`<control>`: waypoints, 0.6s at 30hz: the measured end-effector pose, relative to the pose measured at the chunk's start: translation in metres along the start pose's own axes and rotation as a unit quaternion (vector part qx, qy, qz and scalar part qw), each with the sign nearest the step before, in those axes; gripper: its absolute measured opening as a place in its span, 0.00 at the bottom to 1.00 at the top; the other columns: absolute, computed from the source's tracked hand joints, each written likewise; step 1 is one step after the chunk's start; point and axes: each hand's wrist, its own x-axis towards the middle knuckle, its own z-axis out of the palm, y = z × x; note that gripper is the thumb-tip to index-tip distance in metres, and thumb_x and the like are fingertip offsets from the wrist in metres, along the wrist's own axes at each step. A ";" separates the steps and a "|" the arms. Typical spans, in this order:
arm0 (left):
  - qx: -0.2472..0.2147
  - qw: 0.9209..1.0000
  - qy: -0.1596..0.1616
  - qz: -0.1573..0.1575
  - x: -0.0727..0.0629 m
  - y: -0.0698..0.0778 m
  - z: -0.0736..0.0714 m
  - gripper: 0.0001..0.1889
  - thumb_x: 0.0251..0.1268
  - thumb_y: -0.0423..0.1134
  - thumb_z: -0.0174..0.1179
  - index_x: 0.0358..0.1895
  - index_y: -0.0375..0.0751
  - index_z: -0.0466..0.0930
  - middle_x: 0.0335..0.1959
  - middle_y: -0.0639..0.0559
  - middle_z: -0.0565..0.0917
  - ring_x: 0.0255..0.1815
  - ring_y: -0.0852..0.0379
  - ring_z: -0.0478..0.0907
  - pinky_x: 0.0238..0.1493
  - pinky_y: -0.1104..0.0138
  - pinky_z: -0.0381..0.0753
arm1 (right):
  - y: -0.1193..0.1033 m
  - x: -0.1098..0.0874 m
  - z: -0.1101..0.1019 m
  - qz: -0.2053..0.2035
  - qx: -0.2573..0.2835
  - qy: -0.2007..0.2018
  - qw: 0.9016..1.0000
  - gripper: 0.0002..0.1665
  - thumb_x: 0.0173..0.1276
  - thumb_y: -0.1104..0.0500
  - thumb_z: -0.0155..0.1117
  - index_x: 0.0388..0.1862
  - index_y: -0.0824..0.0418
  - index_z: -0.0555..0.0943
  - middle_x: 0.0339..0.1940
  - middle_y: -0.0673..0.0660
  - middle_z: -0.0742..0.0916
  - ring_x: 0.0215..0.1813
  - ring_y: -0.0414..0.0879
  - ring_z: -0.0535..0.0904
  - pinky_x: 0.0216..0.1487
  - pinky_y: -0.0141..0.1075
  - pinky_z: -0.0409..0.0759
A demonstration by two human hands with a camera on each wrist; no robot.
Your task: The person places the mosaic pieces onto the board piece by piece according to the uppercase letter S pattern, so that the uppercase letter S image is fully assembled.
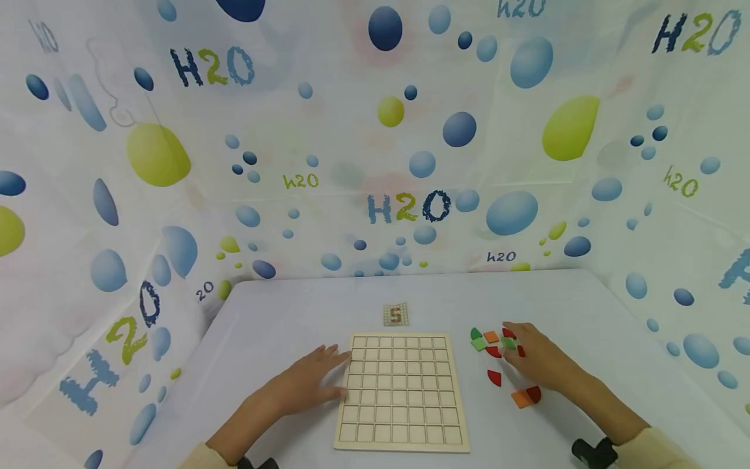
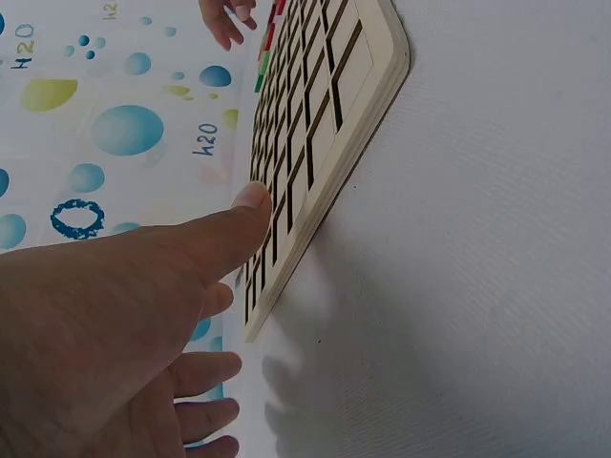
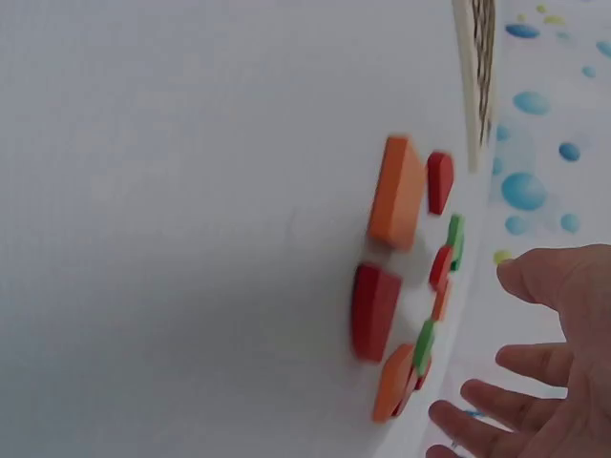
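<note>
One wooden grid board (image 1: 400, 396), seven by seven cells, lies before me between two hands. Left hand (image 1: 307, 381): thumb on the board's edge, fingers parted. Right hand (image 1: 541, 357): fingers spread over tiles; contact cannot be determined. Visible: five red tiles (image 1: 495, 378), three green tiles (image 1: 479, 344), three orange tiles (image 1: 520, 399). One pattern card (image 1: 395, 315) lies beyond the board.

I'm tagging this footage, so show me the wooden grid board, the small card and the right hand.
Wooden grid board (image 1: 400, 397): head view, a bare cell near its middle.
Small card (image 1: 395, 314): head view, middle of its face.
Right hand (image 1: 538, 354): head view, back of the hand.
</note>
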 end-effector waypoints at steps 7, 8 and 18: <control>-0.008 0.999 -0.040 0.003 0.002 -0.004 0.001 0.39 0.72 0.63 0.64 0.79 0.49 0.69 0.83 0.38 0.64 0.84 0.35 0.57 0.80 0.38 0.61 | 0.024 0.012 0.000 -0.018 0.009 0.009 1.000 0.34 0.74 0.57 0.69 0.73 0.71 0.72 0.65 0.75 0.79 0.66 0.71 0.77 0.62 0.62 0.83; -0.008 0.999 -0.044 0.003 0.002 -0.004 0.001 0.39 0.71 0.63 0.64 0.79 0.49 0.69 0.83 0.38 0.64 0.84 0.35 0.58 0.80 0.39 0.61 | 0.027 0.014 -0.001 -0.019 0.014 0.005 1.000 0.33 0.74 0.58 0.69 0.72 0.71 0.73 0.65 0.75 0.79 0.65 0.71 0.77 0.61 0.63 0.83; -0.018 0.998 -0.058 0.002 0.002 -0.006 0.004 0.42 0.68 0.64 0.66 0.80 0.49 0.68 0.83 0.39 0.64 0.84 0.37 0.59 0.81 0.40 0.62 | 0.042 0.030 -0.004 0.001 0.047 -0.011 0.999 0.22 0.77 0.62 0.63 0.66 0.69 0.79 0.58 0.70 0.83 0.57 0.62 0.81 0.57 0.56 0.88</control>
